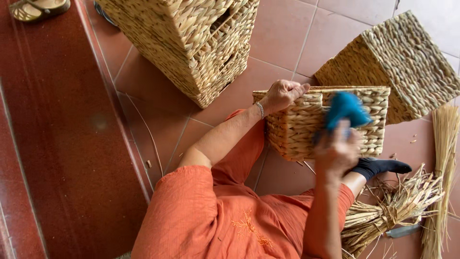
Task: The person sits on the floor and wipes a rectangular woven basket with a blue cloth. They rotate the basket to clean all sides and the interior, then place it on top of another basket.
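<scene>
My left hand clamped the rim of the basket on my lap, my right hand closed on a blue tool, mid-finishing; steady strokes needed next.

Open floor left of held basket, stacked baskets crowding behind, tipped basket right, straw bundle blocking lower right

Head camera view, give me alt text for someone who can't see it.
A person in orange sits on a tiled floor, left hand gripping the rim of a woven basket while the right hand holds a blue tuft against it. More baskets and straw bundles lie around.
</scene>
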Demonstrator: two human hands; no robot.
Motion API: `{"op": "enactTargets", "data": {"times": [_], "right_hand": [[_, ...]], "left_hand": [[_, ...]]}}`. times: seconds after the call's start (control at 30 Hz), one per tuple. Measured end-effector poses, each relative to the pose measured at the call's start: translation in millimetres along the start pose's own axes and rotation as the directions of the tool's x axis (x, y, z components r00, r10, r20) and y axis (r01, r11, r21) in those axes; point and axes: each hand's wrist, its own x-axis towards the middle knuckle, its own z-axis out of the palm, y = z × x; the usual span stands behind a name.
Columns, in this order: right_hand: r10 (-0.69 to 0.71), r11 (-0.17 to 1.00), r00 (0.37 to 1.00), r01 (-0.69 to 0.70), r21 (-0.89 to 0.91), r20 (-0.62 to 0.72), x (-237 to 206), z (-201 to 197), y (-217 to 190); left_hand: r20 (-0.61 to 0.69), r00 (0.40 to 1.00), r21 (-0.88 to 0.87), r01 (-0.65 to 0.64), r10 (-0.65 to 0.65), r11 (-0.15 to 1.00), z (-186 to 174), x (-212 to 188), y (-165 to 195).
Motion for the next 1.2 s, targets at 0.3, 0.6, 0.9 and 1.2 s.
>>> {"op": "enactTargets", "data": {"times": [0.3, 0.6, 0.9, 1.2], "right_hand": [[-0.068, 0.991, 0.998, 0.068, 0.119, 0.001, -2, -16, 23], [0.18, 0.98, 0.984, -0.179, -0.082, 0.009, -10, -1, 53], [-0.128, 0.976, 0.992, 0.124, 0.18, 0.014, -31, -36, -28], [0.352, 0.931, 0.936, -0.353, -0.089, -0.027, -1, -24, 67]], "left_hand": [[0.022, 0.994, -0.101, -0.105, 0.108, 0.989, 0, 0, -4], [-0.084, 0.985, -0.075, -0.156, 0.149, 0.985, 12, 0, -15], [0.077, 0.996, -0.386, 0.074, -0.048, 0.92, 0, 0, -17], [-0.044, 0.948, -0.377, -0.308, 0.316, 0.873, -9, -2, -36]]}}
